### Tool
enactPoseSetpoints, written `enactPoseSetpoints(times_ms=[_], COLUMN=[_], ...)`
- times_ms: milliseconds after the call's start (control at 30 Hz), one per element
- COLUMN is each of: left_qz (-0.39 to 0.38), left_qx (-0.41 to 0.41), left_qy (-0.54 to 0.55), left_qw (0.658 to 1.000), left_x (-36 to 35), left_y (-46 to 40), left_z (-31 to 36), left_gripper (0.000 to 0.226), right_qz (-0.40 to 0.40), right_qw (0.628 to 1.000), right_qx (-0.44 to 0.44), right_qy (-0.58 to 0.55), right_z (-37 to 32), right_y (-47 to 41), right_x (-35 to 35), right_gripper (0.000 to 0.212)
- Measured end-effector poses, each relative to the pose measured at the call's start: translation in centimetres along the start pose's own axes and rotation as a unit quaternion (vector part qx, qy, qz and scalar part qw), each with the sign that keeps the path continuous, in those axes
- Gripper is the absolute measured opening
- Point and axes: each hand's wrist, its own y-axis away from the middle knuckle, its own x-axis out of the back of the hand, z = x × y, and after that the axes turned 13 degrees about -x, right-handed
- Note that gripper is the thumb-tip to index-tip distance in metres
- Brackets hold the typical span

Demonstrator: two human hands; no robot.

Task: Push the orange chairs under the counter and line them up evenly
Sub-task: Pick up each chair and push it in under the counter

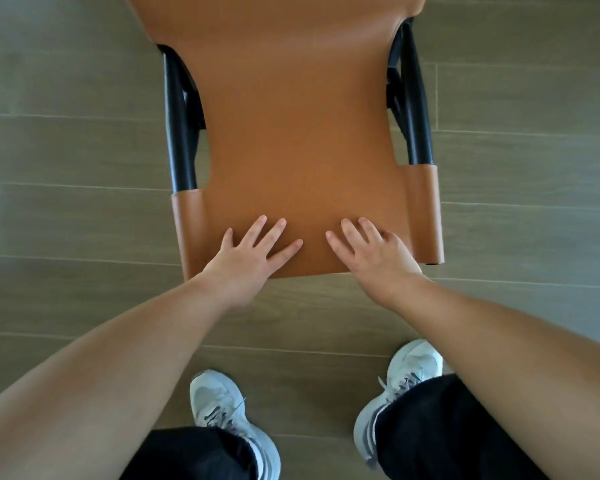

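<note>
Left hand [246,258] and right hand [374,254] flat on orange chair [302,133] backrest top, fingers [278,230] straight and spread (holding nothing). Chair on wood-plank floor [66,150], just ahead of grey sneakers [222,403].

Floor [66,150] of grey-brown wood-look planks, laid with their long seams running crosswise. Two pale grey sneakers stood on it, the left sneaker [222,407] and the right sneaker [407,374] well apart, each partly covered by a black trouser leg [440,431].
</note>
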Motion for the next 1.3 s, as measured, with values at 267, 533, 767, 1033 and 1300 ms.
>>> enactPoseSetpoints(times_ms=[267, 533, 767, 1033, 1300], left_qz=[0.048, 0.120, 0.187, 0.201, 0.227], left_qx=[0.053, 0.150, 0.059, 0.038, 0.011], left_qy=[0.037, 0.003, -0.075, -0.073, -0.073], left_qw=[0.997, 0.981, 0.978, 0.976, 0.971], left_x=[14.6, 27.2, 35.5, 48.0, 55.3], left_y=[6.4, 9.4, 11.8, 11.3, 10.4], left_z=[-1.4, -4.5, -13.7, -23.5, -29.4], left_gripper=[0.121, 0.109, 0.103, 0.077, 0.048], right_qz=[-0.005, 0.042, 0.113, 0.144, 0.142], right_qw=[1.000, 0.999, 0.992, 0.986, 0.982], right_qx=[-0.024, -0.020, -0.032, -0.041, -0.052], right_qy=[-0.005, -0.026, -0.045, -0.074, -0.113], right_z=[6.0, 12.0, 15.9, 21.1, 24.1], right_y=[2.4, 2.6, -1.2, -8.3, -12.8], right_x=[15.3, 28.3, 38.1, 48.8, 55.2], right_gripper=[0.099, 0.097, 0.048, 0.027, 0.024])
